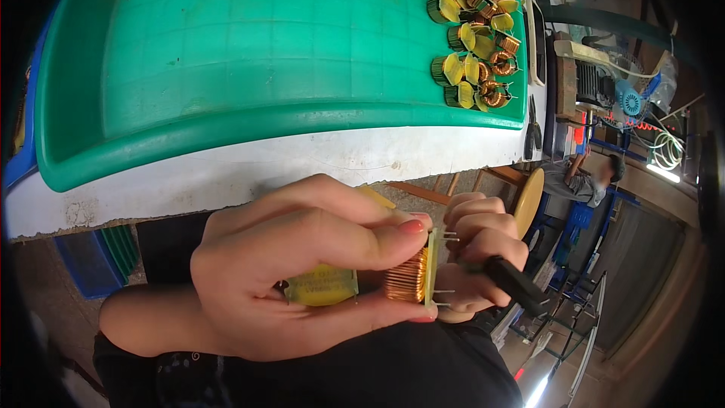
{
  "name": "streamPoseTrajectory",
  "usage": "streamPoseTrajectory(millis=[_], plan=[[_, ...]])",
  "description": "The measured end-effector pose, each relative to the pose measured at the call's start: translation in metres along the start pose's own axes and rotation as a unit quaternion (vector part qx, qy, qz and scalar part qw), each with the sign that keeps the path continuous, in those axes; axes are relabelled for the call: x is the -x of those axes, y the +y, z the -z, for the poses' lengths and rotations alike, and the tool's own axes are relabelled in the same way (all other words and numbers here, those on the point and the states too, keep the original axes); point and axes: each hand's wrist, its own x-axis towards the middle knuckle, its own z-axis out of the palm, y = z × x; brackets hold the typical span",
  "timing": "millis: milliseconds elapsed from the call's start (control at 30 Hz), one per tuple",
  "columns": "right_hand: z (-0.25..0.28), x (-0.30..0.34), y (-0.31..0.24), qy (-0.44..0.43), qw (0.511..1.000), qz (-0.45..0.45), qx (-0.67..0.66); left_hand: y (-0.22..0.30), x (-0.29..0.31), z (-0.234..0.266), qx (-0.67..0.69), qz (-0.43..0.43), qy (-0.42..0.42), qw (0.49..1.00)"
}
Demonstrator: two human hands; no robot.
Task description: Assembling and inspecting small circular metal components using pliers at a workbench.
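My left hand (302, 257) pinches a copper-wound coil (405, 279) between thumb and fingertips. The coil is fixed to a thin yellow-green base plate (431, 266), and thin metal pins stick out of the plate toward the right. Behind it, in the curl of the same hand, lies a second piece with a yellow plate (323, 285); its coil is mostly hidden. Just right of the pins, my right hand (483, 238) is closed around a black bar-shaped tool (517, 285). The tool's working end is hidden, so its kind does not show.
Beyond my hands a green tray (287, 117) rests on a white table (317, 153). Several similar coils (472, 38) are heaped at its right end. Blue and green bins (94, 261) stand below at left. A round stool (529, 200) and another person (585, 181) are farther right.
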Motion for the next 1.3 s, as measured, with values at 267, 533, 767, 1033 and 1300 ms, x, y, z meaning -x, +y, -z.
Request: streamPoseTrajectory(millis=[267,533,767,1033,1300], plan=[[-0.001,0.002,0.001,-0.119,0.984,0.029,0.129,-0.002,0.002,0.001,-0.019,-0.010,0.001,1.000],[0.004,0.004,-0.006,-0.159,0.968,0.030,0.189,-0.002,0.004,0.003,-0.039,-0.006,-0.005,0.999],[0.004,0.001,0.003,-0.112,0.988,-0.029,0.101,0.004,0.004,0.000,-0.025,0.012,-0.012,1.000],[-0.003,-0.011,0.007,-0.145,0.979,0.002,0.143,0.010,-0.002,-0.002,-0.026,0.003,0.009,1.000],[-0.005,-0.016,-0.004,-0.178,0.954,-0.032,0.238,0.012,0.000,-0.003,-0.031,0.019,0.072,0.997]])
